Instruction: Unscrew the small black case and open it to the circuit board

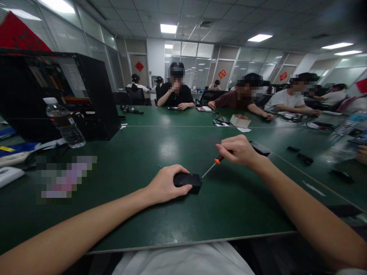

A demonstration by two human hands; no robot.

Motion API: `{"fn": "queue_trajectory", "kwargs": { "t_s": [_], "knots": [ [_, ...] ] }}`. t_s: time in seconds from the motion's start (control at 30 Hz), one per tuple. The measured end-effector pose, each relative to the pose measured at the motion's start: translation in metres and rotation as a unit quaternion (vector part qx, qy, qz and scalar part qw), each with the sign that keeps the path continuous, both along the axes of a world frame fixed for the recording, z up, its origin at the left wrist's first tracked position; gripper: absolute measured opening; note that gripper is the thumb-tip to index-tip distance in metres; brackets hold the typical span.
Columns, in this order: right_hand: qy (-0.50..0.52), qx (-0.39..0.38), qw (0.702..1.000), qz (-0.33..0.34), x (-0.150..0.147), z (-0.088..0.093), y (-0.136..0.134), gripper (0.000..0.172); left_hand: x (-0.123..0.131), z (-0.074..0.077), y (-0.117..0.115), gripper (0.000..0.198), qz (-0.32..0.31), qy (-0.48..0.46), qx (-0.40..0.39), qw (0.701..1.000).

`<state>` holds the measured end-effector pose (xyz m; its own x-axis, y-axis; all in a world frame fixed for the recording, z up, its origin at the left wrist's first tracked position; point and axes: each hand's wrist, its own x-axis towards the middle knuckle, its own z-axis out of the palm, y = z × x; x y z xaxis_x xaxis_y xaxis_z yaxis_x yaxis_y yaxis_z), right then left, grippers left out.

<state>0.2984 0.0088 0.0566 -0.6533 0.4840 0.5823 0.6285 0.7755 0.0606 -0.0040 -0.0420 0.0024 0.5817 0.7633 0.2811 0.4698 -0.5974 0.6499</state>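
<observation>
A small black box-shaped case [195, 182] lies on the green tabletop in front of me. My left hand [169, 184] grips it from the left, thumb along the near side and fingers over the far side. In my right hand [236, 151] is a screwdriver [218, 159] with a black and orange handle, closed in the fingers. Its thin metal shaft slants down to the left, and the tip meets the right end of the case near its upper edge. Whether the tip sits in a screw is too small to tell.
An opened black computer tower [97, 95] stands at the left, with a plastic water bottle [64, 122] before it. A small cardboard box [240, 121] and cables are farther back. Black parts [305, 158] lie at the right. Several people sit across the green table [143, 152].
</observation>
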Motion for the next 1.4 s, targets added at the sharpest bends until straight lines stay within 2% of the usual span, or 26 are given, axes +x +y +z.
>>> {"fn": "queue_trajectory", "kwargs": {
  "t_s": [0.13,0.3,0.63,0.77,0.93,1.1,1.23,1.4],
  "knots": [
    [-0.033,-0.097,0.994,-0.035,-0.007,-0.020,0.013,0.058,0.000,-0.001,0.001,0.034,-0.002,0.003,0.007,1.000],
    [-0.089,-0.153,0.984,-0.030,-0.026,-0.047,0.022,0.064,-0.001,-0.004,0.002,0.036,-0.006,0.006,0.011,1.000],
    [-0.109,-0.178,0.972,-0.103,-0.035,-0.062,0.023,0.068,-0.001,-0.004,0.002,0.038,-0.020,-0.002,0.023,1.000],
    [-0.114,-0.170,0.971,-0.123,-0.038,-0.062,0.022,0.069,-0.003,-0.005,0.002,0.039,-0.023,-0.004,0.028,0.999],
    [-0.106,-0.151,0.972,-0.147,-0.034,-0.050,0.017,0.067,-0.007,-0.004,0.004,0.038,-0.019,-0.009,0.037,0.999],
    [-0.073,-0.141,0.973,-0.168,-0.035,-0.043,0.013,0.072,-0.008,-0.002,0.004,0.036,0.005,-0.028,0.025,0.999],
    [-0.070,-0.151,0.975,-0.147,-0.036,-0.047,0.014,0.069,-0.007,-0.001,0.004,0.035,0.010,-0.038,0.017,0.999],
    [-0.097,-0.147,0.982,-0.075,-0.037,-0.051,0.014,0.053,-0.006,-0.001,0.004,0.032,0.004,-0.054,0.028,0.998]
  ]
}}
